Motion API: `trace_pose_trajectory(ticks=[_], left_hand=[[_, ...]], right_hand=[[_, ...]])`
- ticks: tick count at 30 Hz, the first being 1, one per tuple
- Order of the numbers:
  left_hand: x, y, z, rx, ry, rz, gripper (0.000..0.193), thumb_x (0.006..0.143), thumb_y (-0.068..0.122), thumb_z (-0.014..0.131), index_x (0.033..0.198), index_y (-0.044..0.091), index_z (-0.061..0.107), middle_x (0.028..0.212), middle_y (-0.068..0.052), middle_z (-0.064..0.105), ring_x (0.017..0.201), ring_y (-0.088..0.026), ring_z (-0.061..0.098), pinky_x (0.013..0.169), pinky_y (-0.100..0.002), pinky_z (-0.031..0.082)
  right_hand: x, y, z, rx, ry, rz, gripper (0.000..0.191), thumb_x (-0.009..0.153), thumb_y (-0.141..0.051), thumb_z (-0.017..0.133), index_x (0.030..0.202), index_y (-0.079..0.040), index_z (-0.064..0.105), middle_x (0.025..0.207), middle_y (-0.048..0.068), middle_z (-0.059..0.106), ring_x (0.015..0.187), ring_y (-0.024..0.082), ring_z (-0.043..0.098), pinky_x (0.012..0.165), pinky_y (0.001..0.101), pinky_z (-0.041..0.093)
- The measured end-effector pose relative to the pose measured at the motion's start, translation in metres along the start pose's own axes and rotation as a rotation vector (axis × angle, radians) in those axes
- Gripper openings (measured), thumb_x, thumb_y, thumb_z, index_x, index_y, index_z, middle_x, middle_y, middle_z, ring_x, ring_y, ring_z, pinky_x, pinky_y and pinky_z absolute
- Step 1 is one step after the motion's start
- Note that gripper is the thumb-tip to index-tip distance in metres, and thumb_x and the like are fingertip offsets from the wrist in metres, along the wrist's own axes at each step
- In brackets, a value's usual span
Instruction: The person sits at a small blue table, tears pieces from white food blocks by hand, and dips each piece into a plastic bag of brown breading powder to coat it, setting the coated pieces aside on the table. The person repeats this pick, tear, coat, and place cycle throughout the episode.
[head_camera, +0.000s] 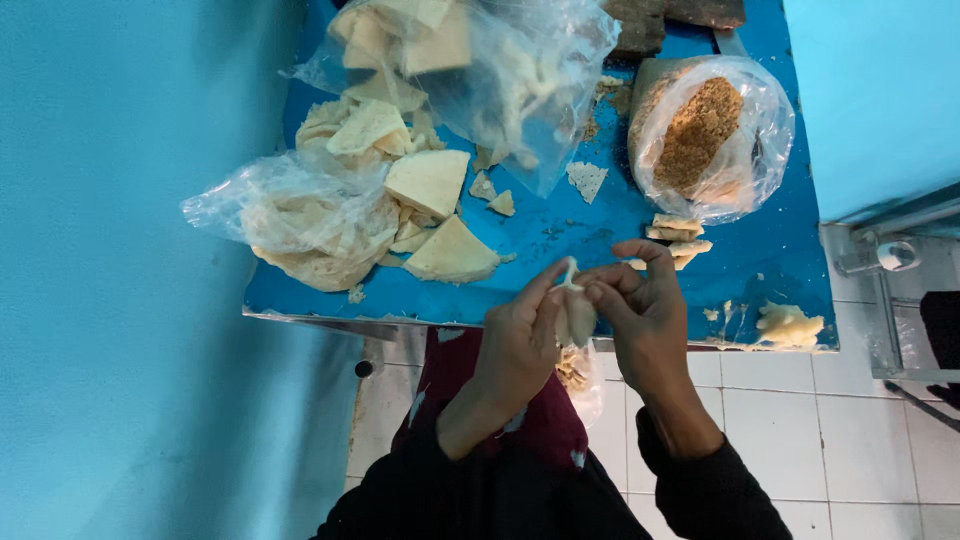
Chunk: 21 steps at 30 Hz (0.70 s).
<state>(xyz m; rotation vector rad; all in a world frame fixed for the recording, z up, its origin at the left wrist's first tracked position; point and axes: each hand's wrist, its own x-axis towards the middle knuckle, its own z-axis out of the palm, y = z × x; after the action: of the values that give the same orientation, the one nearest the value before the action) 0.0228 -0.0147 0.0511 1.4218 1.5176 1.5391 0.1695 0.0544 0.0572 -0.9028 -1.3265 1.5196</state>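
Head view: both hands over the desk (560, 235) edge
Left hand (520, 335): pinched on the dough piece (577, 315)
Right hand (640, 300): pinching the same piece
Around: wrapper bags (300, 205), filling bag (715, 135), folded pieces (675, 235)

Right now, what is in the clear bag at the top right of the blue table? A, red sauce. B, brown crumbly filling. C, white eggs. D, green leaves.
B: the clear bag on the blue table holds a mound of brown crumbly filling, while both hands pinch a pale dough piece below it.
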Motion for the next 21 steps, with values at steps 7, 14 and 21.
trace_pose_trajectory(ticks=[7,14,21], left_hand=[[-0.003,-0.004,0.0,0.023,-0.003,0.009,0.022,0.103,0.014,0.062,0.12,0.002,0.065,0.092,-0.016,0.076,0.081,-0.026,0.079,0.064,-0.034,0.061],[0.005,-0.001,-0.014,0.149,0.015,-0.037,0.018,0.101,0.017,0.064,0.111,0.005,0.074,0.08,-0.014,0.073,0.066,-0.027,0.072,0.058,-0.036,0.056],[0.033,-0.018,-0.062,0.467,0.23,0.12,0.018,0.104,0.013,0.06,0.116,0.001,0.068,0.103,-0.016,0.073,0.088,-0.032,0.072,0.072,-0.041,0.057]], right_hand=[[-0.012,0.001,0.003,0.308,-0.074,0.127,0.043,0.097,-0.004,0.062,0.134,-0.003,0.041,0.109,0.014,0.066,0.1,0.02,0.068,0.085,0.0347,0.059],[-0.012,0.007,-0.011,0.229,-0.008,0.223,0.049,0.091,0.003,0.065,0.135,-0.003,0.046,0.11,0.011,0.067,0.099,0.02,0.068,0.084,0.0318,0.056],[-0.005,0.011,-0.038,0.479,-0.036,0.295,0.047,0.099,0.003,0.066,0.142,0.001,0.048,0.099,0.009,0.066,0.092,0.016,0.067,0.082,0.0297,0.055]])
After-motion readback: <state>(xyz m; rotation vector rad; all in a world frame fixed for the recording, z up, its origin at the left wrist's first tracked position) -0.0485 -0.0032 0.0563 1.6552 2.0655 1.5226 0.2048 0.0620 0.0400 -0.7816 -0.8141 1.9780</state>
